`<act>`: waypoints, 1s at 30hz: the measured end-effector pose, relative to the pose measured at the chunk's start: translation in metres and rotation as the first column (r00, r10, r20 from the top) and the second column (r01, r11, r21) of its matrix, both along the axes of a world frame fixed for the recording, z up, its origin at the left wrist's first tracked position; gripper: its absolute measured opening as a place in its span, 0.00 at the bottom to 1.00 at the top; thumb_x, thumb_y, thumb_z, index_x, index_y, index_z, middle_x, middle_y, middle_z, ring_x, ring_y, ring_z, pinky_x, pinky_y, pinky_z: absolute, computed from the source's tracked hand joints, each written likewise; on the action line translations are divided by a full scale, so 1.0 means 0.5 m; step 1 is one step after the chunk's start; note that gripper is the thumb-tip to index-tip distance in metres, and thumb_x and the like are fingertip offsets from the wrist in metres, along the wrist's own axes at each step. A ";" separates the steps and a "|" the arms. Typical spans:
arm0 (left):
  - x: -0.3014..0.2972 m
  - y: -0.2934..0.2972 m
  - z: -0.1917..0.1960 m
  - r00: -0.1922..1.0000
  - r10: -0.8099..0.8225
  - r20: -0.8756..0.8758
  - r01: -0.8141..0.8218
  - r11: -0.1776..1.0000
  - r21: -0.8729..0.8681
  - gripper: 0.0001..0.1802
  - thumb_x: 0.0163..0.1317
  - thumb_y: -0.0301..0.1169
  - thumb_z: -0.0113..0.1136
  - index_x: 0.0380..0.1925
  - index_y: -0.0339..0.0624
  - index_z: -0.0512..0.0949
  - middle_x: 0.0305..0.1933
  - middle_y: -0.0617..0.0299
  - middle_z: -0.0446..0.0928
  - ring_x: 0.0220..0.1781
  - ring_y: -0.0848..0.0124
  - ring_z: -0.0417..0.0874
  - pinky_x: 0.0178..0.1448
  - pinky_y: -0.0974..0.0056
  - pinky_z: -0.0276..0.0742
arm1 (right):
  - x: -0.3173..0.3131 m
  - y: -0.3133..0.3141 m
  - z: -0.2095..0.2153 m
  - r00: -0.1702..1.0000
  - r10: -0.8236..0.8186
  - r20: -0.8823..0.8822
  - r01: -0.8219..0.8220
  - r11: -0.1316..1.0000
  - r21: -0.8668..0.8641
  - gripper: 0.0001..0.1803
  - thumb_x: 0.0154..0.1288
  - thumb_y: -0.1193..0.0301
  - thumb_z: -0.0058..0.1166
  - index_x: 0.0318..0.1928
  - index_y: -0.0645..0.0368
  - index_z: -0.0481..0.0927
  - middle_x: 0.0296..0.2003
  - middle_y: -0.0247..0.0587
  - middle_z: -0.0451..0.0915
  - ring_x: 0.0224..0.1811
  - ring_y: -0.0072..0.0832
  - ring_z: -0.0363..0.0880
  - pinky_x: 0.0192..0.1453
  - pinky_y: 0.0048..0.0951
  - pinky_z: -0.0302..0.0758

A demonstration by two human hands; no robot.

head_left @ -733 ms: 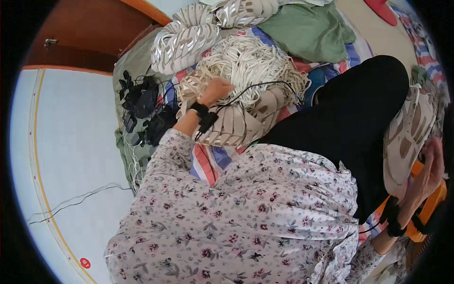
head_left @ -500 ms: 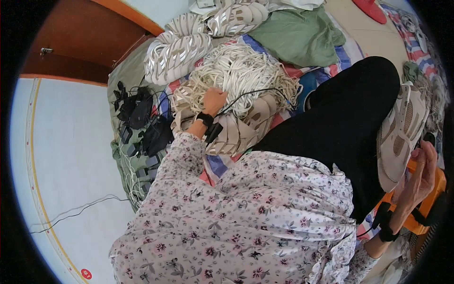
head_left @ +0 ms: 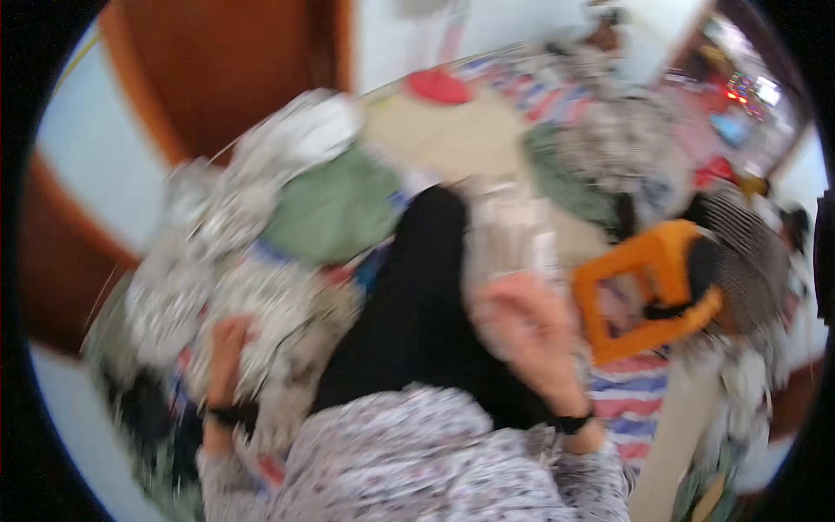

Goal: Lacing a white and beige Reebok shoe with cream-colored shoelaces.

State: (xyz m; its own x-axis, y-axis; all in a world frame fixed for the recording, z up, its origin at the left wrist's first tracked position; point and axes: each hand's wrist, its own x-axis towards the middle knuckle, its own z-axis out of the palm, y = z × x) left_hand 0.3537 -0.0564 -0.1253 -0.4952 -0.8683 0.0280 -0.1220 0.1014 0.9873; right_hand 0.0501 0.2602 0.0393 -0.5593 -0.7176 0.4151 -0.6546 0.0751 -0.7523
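Motion blurs the whole head view. On the left, my left hand [head_left: 228, 339] rests at the edge of a heap of off-white cords [head_left: 261, 300]; its fingers are too smeared to read. My right hand [head_left: 526, 326] is raised right of my black-trousered leg [head_left: 409, 296]. Its fingers look curled, but blur hides whether anything is between them. Just beyond it is a pale beige shoe [head_left: 513, 226], and I cannot tell whether the hand touches it. An orange open-framed object [head_left: 591, 304] stands to the right of this hand.
A green cloth [head_left: 335, 204] lies beyond the cords, beside pale woven strap pieces [head_left: 170, 300]. Dark items [head_left: 143, 409] sit at the lower left. A red object [head_left: 439, 87] stands on the beige floor. Striped sheeting [head_left: 631, 404] and a grey fabric heap [head_left: 622, 143] are at the right.
The view has swung to the right, bringing the orange frame and more of the room into sight. My right hand has come away from beside the shoe's near end and is raised; my left stays by the cords.
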 end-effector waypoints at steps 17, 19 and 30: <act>-0.387 0.294 0.497 0.248 -0.961 0.125 0.967 0.254 0.030 0.19 0.72 0.35 0.49 0.36 0.31 0.84 0.15 0.62 0.76 0.18 0.77 0.79 0.26 0.73 0.73 | 0.021 0.005 0.015 0.522 0.596 0.610 -0.427 0.802 -0.418 0.26 0.80 0.57 0.38 0.63 0.67 0.70 0.50 0.38 0.77 0.54 0.22 0.73 0.59 0.25 0.69; -0.385 0.300 0.507 0.225 -0.966 0.129 0.971 0.233 0.050 0.19 0.73 0.35 0.48 0.37 0.33 0.84 0.15 0.62 0.78 0.19 0.78 0.80 0.26 0.73 0.72 | 0.035 -0.012 0.003 0.511 0.622 0.593 -0.304 0.776 -0.553 0.27 0.80 0.55 0.37 0.63 0.67 0.68 0.47 0.37 0.76 0.53 0.24 0.74 0.60 0.25 0.68; -0.400 0.224 0.437 0.485 -0.811 -0.327 0.871 0.480 0.102 0.17 0.71 0.35 0.50 0.29 0.33 0.77 0.16 0.67 0.70 0.13 0.80 0.68 0.19 0.76 0.60 | 0.030 0.024 0.008 0.346 0.663 0.663 -0.160 0.738 -0.655 0.21 0.77 0.65 0.44 0.64 0.62 0.67 0.18 0.26 0.61 0.20 0.17 0.60 0.31 0.26 0.64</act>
